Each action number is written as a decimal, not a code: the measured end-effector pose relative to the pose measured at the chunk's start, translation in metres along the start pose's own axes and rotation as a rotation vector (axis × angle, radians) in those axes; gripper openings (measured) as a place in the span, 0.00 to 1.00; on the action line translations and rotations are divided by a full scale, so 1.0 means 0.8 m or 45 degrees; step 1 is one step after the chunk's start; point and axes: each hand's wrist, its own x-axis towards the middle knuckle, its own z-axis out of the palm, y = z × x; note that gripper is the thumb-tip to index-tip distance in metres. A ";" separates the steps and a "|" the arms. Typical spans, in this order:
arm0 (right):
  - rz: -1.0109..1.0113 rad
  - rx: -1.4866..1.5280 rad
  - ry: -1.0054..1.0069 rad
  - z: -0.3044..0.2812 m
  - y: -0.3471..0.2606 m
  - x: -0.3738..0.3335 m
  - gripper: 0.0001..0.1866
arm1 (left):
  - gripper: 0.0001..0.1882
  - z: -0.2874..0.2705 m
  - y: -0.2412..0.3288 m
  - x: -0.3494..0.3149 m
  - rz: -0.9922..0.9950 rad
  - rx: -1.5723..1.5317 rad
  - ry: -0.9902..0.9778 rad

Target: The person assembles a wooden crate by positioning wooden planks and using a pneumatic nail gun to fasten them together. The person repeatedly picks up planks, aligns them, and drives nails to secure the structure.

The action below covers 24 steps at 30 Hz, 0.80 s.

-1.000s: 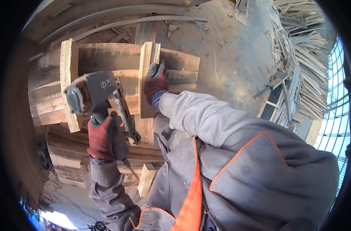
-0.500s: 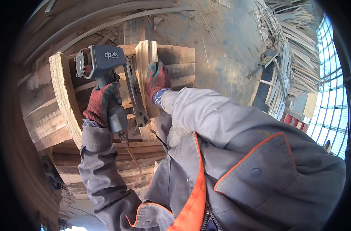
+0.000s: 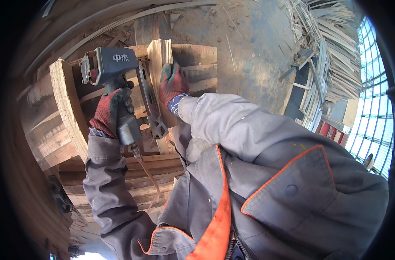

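My left hand (image 3: 108,112), in a red and dark green work glove, is wrapped round the grip of a grey pneumatic nail gun (image 3: 116,65). The gun lies sideways over the planks, its long slotted magazine (image 3: 149,102) angled toward me and its air hose (image 3: 150,175) trailing down. My right hand (image 3: 174,84), gloved alike, is closed on the right side of an upright-running wooden block (image 3: 160,56), thumb and forefinger near its far end. Another thick timber (image 3: 67,102) lies on the planks to the left of the gun. The gun's nose does not show clearly against the wood.
Wide boards (image 3: 201,65) lie crosswise under both timbers, with stacked lumber (image 3: 162,164) on the near side. A large heap of thin wood strips (image 3: 338,52) covers the right. Sawdust and scraps litter the concrete floor (image 3: 253,52). Long beams (image 3: 106,19) run along the far left.
The gun, both hands and the timbers sit slightly farther left and up in the picture, much as the whole view has shifted. Both grips stay the same.
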 end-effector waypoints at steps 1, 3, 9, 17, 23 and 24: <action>0.026 -0.017 -0.004 0.000 -0.002 -0.001 0.21 | 0.15 0.001 0.001 0.001 -0.032 -0.028 -0.013; 0.010 -0.021 0.039 0.001 -0.007 -0.001 0.20 | 0.14 0.004 0.005 -0.003 -0.023 -0.049 -0.007; 0.137 0.024 -0.155 0.002 -0.001 0.004 0.28 | 0.12 0.021 0.005 -0.036 0.026 0.034 0.186; 0.026 0.055 0.077 0.015 0.006 0.000 0.22 | 0.14 0.006 -0.030 -0.066 0.018 -0.116 0.215; -0.009 0.032 0.098 0.011 0.002 0.000 0.19 | 0.12 0.006 -0.037 -0.057 -0.004 0.087 0.134; -0.013 0.037 0.100 0.010 0.002 0.000 0.19 | 0.12 0.007 -0.036 -0.056 -0.023 0.063 0.158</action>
